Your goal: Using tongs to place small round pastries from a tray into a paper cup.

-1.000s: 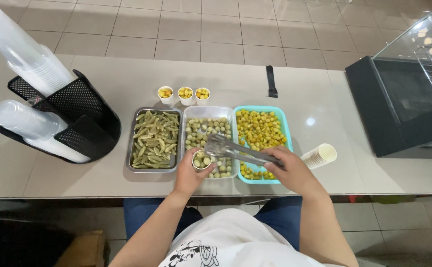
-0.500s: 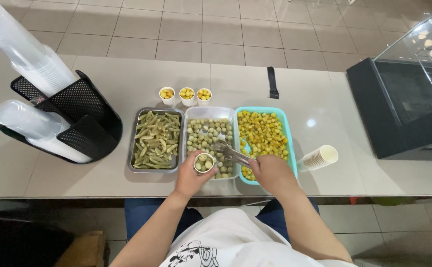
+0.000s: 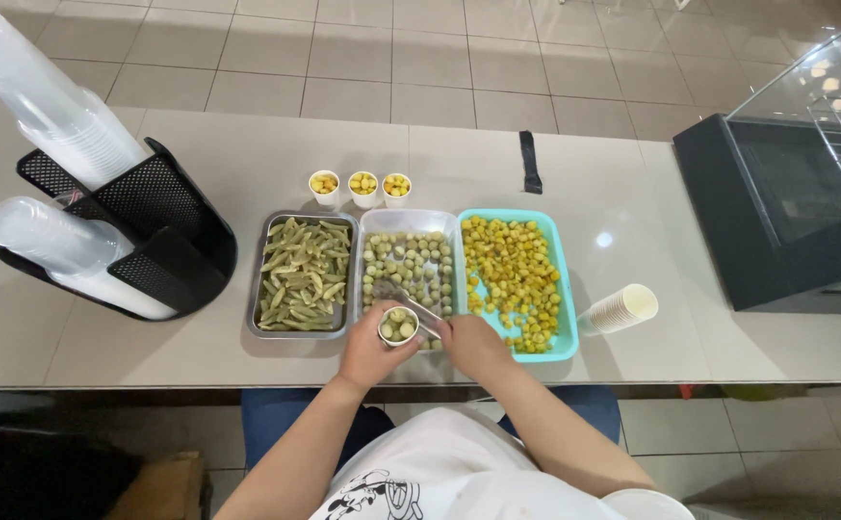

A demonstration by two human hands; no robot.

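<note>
Cup (image 3: 399, 325) of greenish balls gripped in your left hand (image 3: 370, 352); your right hand (image 3: 473, 345) grips metal tongs (image 3: 407, 304) over the clear middle tray (image 3: 409, 223).

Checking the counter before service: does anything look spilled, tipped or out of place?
No spills show. One oddity: the stack of paper cups lies on its side beside the teal tray, not upright. A black strip lies loose on the counter behind the trays. The left hand holds a small cup upright; the right hand holds tongs.
</note>
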